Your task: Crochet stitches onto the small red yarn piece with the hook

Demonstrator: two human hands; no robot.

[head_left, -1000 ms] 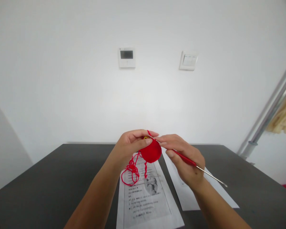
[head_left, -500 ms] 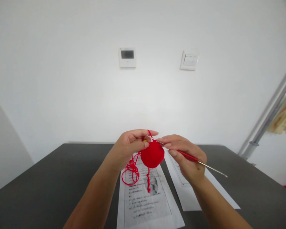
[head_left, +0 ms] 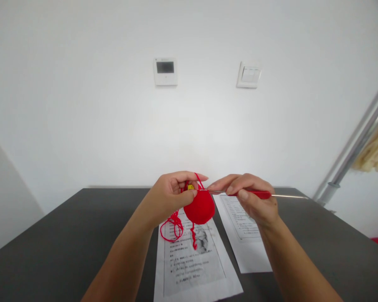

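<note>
A round red crochet piece point(head_left: 200, 209) is pinched at its upper left edge between the thumb and fingers of my left hand point(head_left: 173, 191). Red yarn point(head_left: 199, 181) runs over that hand's outstretched index finger down to the top of the piece. My right hand point(head_left: 253, 195) grips the red handle of a crochet hook point(head_left: 261, 194), whose thin metal tip lies across the piece's top edge near my left thumb. Behind the thumb shows a small yellow thing point(head_left: 190, 187), too small to name. A short curly red tail hangs below the piece.
Loose red yarn point(head_left: 173, 228) lies in loops over a printed sheet point(head_left: 195, 268) on the dark table point(head_left: 113, 222). A second printed sheet point(head_left: 252, 256) lies to the right. A white wall stands behind, and a metal pole point(head_left: 343, 167) rises at the right.
The hook has swung from a downward slant to nearly level, and my right hand has turned with it. My left hand keeps its hold on the piece. The view has shifted slightly.
</note>
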